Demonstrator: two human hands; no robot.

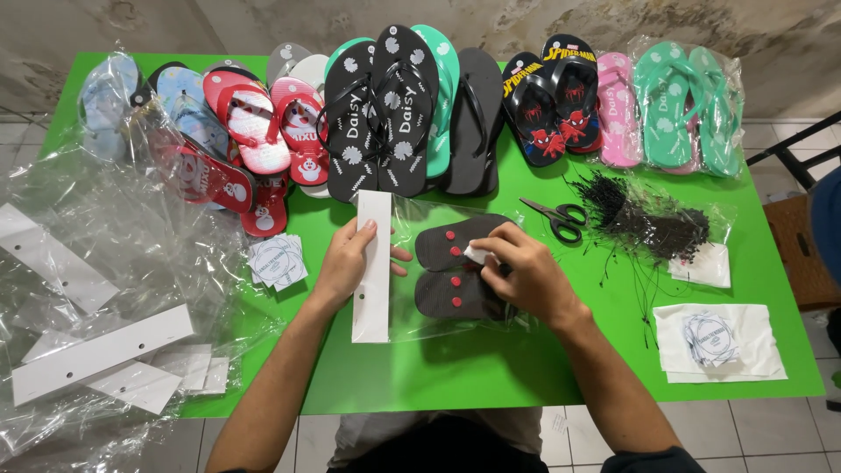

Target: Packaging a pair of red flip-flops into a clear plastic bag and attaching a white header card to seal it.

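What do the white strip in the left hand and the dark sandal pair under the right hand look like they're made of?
White strip: looks like matte card, flat and stiff, with a punched hole. Dark sandal pair: probably foam rubber, dull grey soles with red plugs, inside a glossy clear plastic bag.

A long white card strip [372, 267] with a small punched hole near its lower half stands lengthwise away from the person on the green worktop, its near end resting on the surface. Just beside it, on its right, a pair of dark grey flip-flops [455, 267] lies sole-up inside a clear plastic bag [420, 324], one above the other, toes pointing left, each showing red strap plugs. A small white tag [477, 254] sits against the upper sole's right end.
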